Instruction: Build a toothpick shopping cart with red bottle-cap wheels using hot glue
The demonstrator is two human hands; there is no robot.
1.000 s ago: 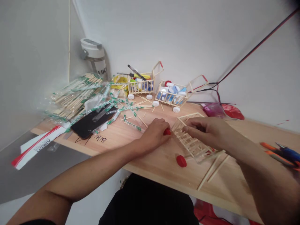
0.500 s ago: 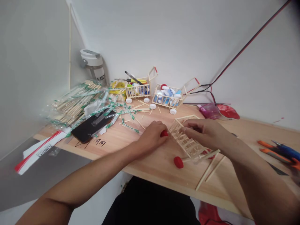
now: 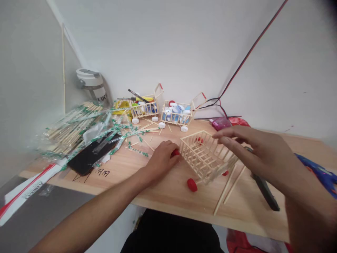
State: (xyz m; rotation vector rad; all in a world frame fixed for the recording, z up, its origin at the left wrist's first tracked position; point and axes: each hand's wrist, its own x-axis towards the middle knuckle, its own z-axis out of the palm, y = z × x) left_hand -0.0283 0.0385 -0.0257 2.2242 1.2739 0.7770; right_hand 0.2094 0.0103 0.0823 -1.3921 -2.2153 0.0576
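Pale wooden sticks, glued into an open lattice, form the cart body [image 3: 206, 157], which sits tilted on one long edge near the middle of the tabletop [image 3: 244, 214], toward its front edge. It should weigh very little and feel stiff but brittle. The glued joints look like the weak spot, so squeezing across the bars could pop one. The safest hold would seem to be at a corner where sticks meet, not on a single thin rail. The right hand [image 3: 252, 151] hovers at the frame's far corner with its fingers long and slightly spread; whether the tips touch the top rail I cannot tell. The left hand [image 3: 162, 160] lies curled just beside the frame's left end, its fingers closed on a red bottle cap [image 3: 175, 153], which is partly hidden. Another red cap [image 3: 192, 185] lies on its side just in front of the frame, and loose sticks [image 3: 229, 189] lie to its right. Two small stick carts [image 3: 160, 114] full of bottle caps stand near the back edge, with a black phone [image 3: 86, 160] toward the left corner.
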